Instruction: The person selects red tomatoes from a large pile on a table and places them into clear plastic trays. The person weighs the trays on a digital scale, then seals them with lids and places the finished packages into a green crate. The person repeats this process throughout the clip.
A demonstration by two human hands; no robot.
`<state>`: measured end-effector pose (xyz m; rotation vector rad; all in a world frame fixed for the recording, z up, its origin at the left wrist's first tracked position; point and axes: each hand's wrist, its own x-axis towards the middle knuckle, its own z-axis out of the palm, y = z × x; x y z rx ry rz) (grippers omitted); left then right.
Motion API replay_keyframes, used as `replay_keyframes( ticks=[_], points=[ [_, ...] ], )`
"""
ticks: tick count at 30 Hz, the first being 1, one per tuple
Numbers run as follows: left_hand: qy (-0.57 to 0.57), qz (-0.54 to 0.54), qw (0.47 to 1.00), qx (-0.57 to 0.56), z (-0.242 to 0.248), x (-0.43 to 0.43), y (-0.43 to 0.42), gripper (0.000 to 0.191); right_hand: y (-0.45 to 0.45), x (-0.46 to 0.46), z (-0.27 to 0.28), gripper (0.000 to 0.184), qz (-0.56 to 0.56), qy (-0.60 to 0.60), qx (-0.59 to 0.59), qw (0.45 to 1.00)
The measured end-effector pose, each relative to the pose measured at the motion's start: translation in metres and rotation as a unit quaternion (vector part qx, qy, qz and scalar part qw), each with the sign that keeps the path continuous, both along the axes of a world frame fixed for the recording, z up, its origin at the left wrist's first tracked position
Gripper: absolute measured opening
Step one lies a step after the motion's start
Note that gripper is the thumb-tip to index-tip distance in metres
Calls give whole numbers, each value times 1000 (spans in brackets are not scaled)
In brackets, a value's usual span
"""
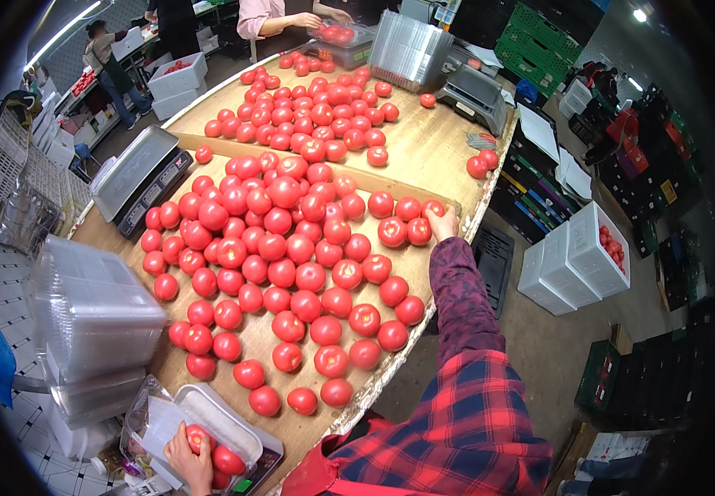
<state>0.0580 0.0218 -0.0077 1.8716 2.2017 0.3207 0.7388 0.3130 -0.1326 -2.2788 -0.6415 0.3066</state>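
My left hand (188, 460) is at the lower left, with its fingers around a red tomato (198, 436) over a clear plastic punnet (160, 428). Other tomatoes (228, 460) lie just beside that hand. The punnet rests on a weighing scale (264, 447), whose tray it partly covers. At the right edge of the table, my outstretched right hand (444, 223) has its fingers on another tomato (433, 209), next to a small cluster of tomatoes (392, 231). Between my hands spreads a large heap of loose tomatoes (283, 248) on the wooden table (370, 387).
Stacked clear punnets (93, 310) stand at the left, below a second scale (140, 177). A wooden strip (388, 185) divides the table from another tomato heap (314, 111). Across it, a person's hands (323, 18) touch a filled punnet. White foam boxes (571, 260) stand on the right-hand floor.
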Motion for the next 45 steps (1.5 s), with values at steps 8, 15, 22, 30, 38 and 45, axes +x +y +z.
replay_keyframes(
  ticks=[8,15,22,30,38,45],
  points=[
    [31,50,997,-51,2,4,4,57,43,21,-18,67,173,-109,-119,972],
    [4,77,995,-56,-5,2,0,53,22,0,-22,76,269,-45,-173,946],
    [7,85,995,-54,1,5,2,54,7,-31,-34,74,294,-17,-44,955],
    [16,72,997,-30,-1,6,1,55,3,-24,-33,75,280,104,17,954],
    [67,14,997,29,-17,-3,-3,50,33,-33,-10,77,228,28,-140,963],
    [61,6,997,42,-19,-5,-7,47,29,-36,18,55,205,423,185,863]
  ],
)
